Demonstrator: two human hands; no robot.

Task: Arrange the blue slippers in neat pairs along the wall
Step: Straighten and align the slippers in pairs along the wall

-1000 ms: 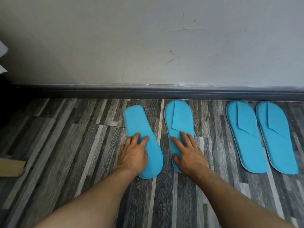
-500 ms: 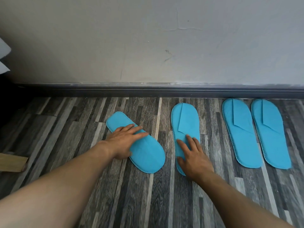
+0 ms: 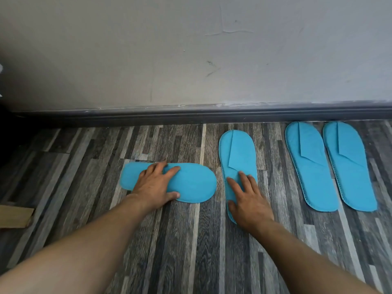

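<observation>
Several flat blue slippers lie on the wood-pattern floor by the wall. One slipper (image 3: 192,182) lies sideways, sole side up, parallel to the wall. My left hand (image 3: 156,184) rests flat on its left half, thumb at the near edge. A second slipper (image 3: 238,153) points at the wall with its folded strap showing, and my right hand (image 3: 247,198) presses flat on its heel end. To the right, a pair of slippers (image 3: 310,166) (image 3: 350,164) stands side by side, toes near the skirting.
The grey wall (image 3: 191,60) ends in a dark skirting board (image 3: 191,115). A piece of brown cardboard (image 3: 14,216) lies at the left edge. Bare floor (image 3: 74,162) stretches left of the sideways slipper.
My left hand has swung the left slipper anticlockwise, from pointing at the wall to lying crosswise. My right hand has stayed on the upright slipper.
</observation>
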